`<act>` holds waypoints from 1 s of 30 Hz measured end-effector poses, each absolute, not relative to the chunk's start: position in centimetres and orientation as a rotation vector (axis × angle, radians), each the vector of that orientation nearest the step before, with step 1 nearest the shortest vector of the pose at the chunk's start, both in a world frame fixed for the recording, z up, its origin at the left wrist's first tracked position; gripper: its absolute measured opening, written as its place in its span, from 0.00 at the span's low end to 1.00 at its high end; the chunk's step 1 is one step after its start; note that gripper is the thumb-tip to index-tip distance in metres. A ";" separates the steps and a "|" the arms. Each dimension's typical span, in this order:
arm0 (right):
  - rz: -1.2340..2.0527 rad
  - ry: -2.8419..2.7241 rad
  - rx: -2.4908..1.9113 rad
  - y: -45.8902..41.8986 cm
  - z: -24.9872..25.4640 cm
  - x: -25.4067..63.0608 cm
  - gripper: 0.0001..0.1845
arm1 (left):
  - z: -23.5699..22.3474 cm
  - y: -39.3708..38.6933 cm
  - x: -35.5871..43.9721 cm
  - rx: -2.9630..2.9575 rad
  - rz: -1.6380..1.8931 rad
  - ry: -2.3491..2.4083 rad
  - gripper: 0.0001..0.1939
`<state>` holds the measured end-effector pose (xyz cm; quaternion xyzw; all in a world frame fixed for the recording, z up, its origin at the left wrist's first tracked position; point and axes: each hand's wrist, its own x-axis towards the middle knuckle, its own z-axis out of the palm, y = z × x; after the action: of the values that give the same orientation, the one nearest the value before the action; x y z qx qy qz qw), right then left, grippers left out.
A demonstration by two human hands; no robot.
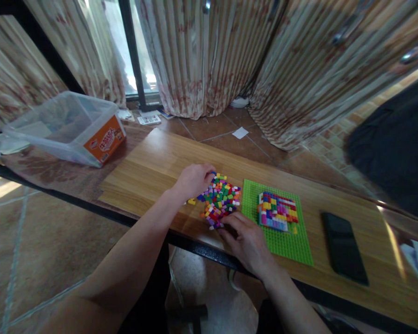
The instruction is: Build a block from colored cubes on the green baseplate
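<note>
Many small toy building bricks [223, 195] in mixed colours lie in a loose pile on the wooden tabletop. At the pile's far left edge is my left hand [194, 180], its fingers curled down and closed; whatever they hold is hidden. My right hand [245, 234] reaches in at the near edge, thumb and forefinger bent together around the bricks there, too small to tell which one is gripped. Just right of the pile lies a green baseplate [249, 195], with a multicoloured block of joined bricks [277, 211] built on it.
A black phone [344, 248] lies right of the baseplate. On the brown cloth at the left stands a clear plastic bin [61, 139] with an orange label. The wooden table [149, 162] has a dark front edge. Curtains [209, 60] hang behind, with papers on the floor.
</note>
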<state>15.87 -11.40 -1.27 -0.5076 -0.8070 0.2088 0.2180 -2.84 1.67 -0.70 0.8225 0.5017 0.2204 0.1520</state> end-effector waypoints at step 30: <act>0.518 -2.142 -1.348 -11.1 -1.1 16.0 0.11 | -0.8 1.9 -2.8 2.346 0.606 1.416 0.14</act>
<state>16.03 -11.11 -1.07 -0.5016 -0.7971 0.1926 0.2756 -2.79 1.86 -0.80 0.8242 0.4976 0.2129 0.1669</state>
